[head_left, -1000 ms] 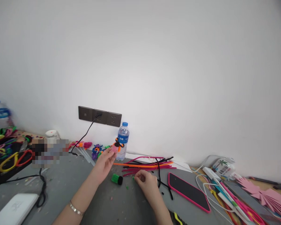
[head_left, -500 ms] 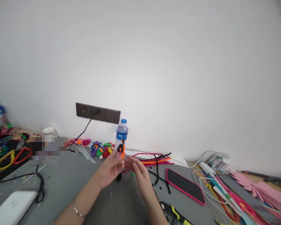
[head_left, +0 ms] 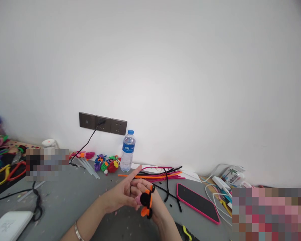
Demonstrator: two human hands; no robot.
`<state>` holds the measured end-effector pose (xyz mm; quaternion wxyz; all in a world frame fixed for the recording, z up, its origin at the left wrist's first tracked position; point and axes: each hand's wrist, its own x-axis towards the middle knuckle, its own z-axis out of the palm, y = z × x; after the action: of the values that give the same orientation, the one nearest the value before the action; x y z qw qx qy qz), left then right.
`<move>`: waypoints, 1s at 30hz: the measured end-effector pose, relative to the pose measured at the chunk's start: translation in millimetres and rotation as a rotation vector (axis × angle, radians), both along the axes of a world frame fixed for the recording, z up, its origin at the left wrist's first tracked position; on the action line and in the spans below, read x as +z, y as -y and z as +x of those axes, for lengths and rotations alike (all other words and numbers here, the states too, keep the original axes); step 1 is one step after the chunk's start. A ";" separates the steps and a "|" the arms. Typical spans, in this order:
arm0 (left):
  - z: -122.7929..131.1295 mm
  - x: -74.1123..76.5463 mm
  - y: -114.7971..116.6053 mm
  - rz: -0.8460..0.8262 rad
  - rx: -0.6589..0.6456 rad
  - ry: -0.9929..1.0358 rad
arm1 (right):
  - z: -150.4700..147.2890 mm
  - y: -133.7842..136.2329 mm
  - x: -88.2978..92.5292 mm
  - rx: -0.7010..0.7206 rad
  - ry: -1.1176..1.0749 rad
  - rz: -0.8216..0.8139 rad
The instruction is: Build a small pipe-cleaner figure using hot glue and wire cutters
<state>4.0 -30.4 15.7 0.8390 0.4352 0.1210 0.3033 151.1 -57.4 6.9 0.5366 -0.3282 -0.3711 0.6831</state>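
Just in front of me, a small orange and black fuzzy pipe-cleaner figure with a pink end is held tilted sideways. My left hand pinches its pink end at the thumb, while the left index finger points up and away. My right hand is closed up against the left one, its bent fingers meeting the left fingers behind the figure. What the right fingertips grip is hidden. Behind the hands lies a bunch of orange, magenta and black pipe cleaners.
A water bottle stands by the wall, beside several colourful pipe-cleaner figures. A pink-cased phone lies to the right, near white cables. Yellow-and-black-handled pliers are close to my right forearm. A white box sits at left.
The figure has come down and to the right, from upright to sideways. My right hand, apart and loosely open before, has closed in against my left. The view has shifted slightly.
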 end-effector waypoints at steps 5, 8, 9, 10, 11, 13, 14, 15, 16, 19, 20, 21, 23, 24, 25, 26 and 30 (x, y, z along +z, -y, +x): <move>-4.0 -5.3 -2.8 0.069 -0.103 -0.065 | 5.1 -0.7 -5.6 0.027 -0.074 -0.024; -5.4 -4.7 -2.8 0.074 -0.153 -0.082 | 5.2 0.3 -8.2 0.085 -0.063 -0.029; -5.2 -4.4 -2.5 0.066 -0.169 -0.079 | 4.7 0.4 -9.4 0.091 -0.054 -0.039; -4.7 -4.3 -2.0 0.055 -0.186 -0.074 | 4.2 0.4 -10.8 0.088 -0.043 -0.050; -3.8 -4.6 -1.6 0.043 -0.202 -0.069 | 3.6 0.2 -11.9 0.084 -0.027 -0.059; -1.4 -6.5 -1.0 0.035 -0.222 -0.067 | 2.7 0.2 -12.2 0.066 0.009 -0.064; -0.3 -8.1 -0.9 0.043 -0.226 -0.073 | 2.4 0.8 -10.7 0.047 0.022 -0.056; 0.8 -10.0 -0.9 0.056 -0.230 -0.083 | 2.2 1.8 -8.2 0.029 0.036 -0.043; 1.6 -11.9 -1.0 0.073 -0.238 -0.091 | 1.9 3.4 -4.8 0.010 0.050 -0.025; 2.9 -17.1 -0.7 0.128 -0.295 -0.111 | -0.6 9.9 5.9 -0.007 0.102 0.040; 3.1 -18.0 -0.1 0.150 -0.325 -0.115 | -2.4 12.0 8.0 0.025 0.126 0.054; 3.3 -18.4 0.9 0.175 -0.357 -0.122 | -4.8 13.8 8.6 0.066 0.138 0.062; 3.6 -17.4 4.0 0.227 -0.406 -0.147 | -11.5 16.3 6.3 0.162 0.111 0.057; 3.8 -16.3 5.9 0.252 -0.416 -0.164 | -15.4 16.9 3.8 0.208 0.076 0.053; 4.0 -15.0 7.8 0.273 -0.418 -0.183 | -19.3 16.7 0.9 0.240 0.035 0.046; 4.2 -13.8 9.6 0.292 -0.424 -0.198 | -22.7 15.6 -2.1 0.256 -0.003 0.033; 5.9 -12.1 13.7 0.274 -0.381 -0.236 | -22.3 -0.4 -12.5 0.120 -0.142 -0.015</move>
<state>9.9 -44.0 3.6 0.7943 0.5921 0.0918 0.1004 128.8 -57.1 -5.7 0.5171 -0.2602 -0.3460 0.7383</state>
